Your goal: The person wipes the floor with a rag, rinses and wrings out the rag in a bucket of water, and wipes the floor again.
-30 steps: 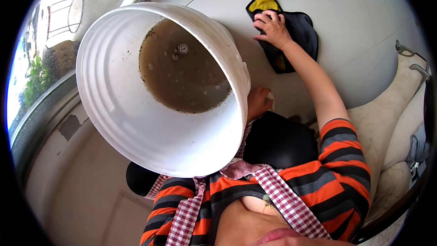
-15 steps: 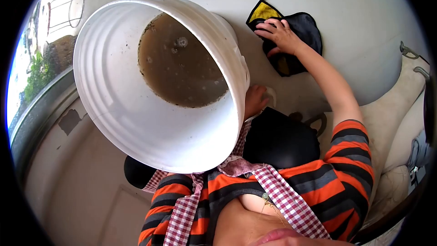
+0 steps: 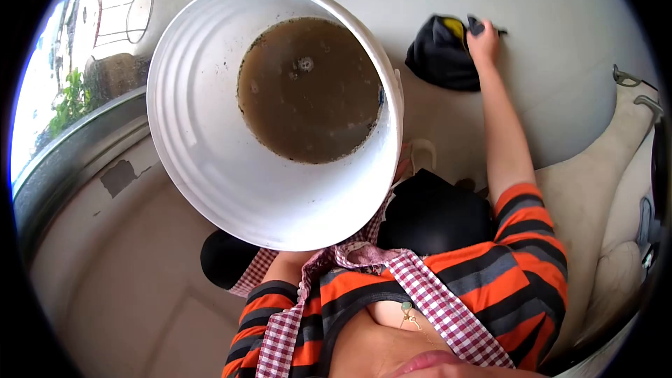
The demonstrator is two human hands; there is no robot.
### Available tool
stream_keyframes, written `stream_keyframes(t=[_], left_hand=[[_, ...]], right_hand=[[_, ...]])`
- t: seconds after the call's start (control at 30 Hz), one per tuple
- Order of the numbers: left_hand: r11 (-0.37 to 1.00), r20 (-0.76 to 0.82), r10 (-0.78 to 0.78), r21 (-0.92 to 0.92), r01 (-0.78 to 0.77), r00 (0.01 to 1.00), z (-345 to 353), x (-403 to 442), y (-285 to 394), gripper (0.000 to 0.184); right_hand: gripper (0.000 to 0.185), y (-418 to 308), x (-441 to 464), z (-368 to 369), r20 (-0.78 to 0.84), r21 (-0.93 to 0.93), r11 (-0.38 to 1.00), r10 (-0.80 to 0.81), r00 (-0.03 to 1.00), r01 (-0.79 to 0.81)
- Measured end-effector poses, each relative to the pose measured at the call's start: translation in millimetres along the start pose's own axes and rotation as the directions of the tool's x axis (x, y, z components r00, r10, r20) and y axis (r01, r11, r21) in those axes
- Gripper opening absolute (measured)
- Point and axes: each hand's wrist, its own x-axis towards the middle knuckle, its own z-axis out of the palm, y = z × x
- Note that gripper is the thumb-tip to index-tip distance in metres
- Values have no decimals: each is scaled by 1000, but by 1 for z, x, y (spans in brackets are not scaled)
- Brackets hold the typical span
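A large white bucket [image 3: 203, 161] is tilted, its mouth turned up at me, with murky brown water [image 3: 301, 98] and dark specks inside. To the right of it, my right hand [image 3: 484, 40] is closed on one corner of a black cloth [image 3: 441, 59] with a yellow inner side. The cloth is bunched up and hangs to the left of the hand, over the pale floor. Only a sliver of my left hand [image 3: 404, 162] shows at the bucket's right edge. Its fingers are mostly hidden behind the bucket, so its grip does not show.
A pale tiled floor [image 3: 553, 63] lies under the cloth. On the left are a window [image 3: 70, 91] and a sill with peeled paint [image 3: 119, 178]. A beige padded seat [image 3: 595, 182] with metal buckles stands at the right. My black-clad knee [image 3: 437, 213] is just below the bucket.
My right hand, lying on the spread cloth before, has shifted up and right and gripped its corner; the cloth is now bunched. The bucket appears slightly further right, hiding more of my left hand.
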Motion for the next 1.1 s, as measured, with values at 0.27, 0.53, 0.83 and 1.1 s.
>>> stream_keyframes(t=[0.27,0.53,0.83,1.1], left_hand=[[932,27,121,-347,-104,992,-18,7,53,27],[853,208,256,-508,-119,944,-132,-20,132,31],[822,-741,130,-291,-490,659,-291,-112,148,36],[997,-694,-73,-61,43,716,-329,-105,79,26]], right_hand=[[28,69,-72,-85,647,750,-105,320,692,-653],[29,-140,-36,-326,275,958,-37,-163,948,-284],[39,-342,-112,-377,361,851,28,-757,545,-524],[50,-326,-132,-227,695,476,730,-654,298,490]])
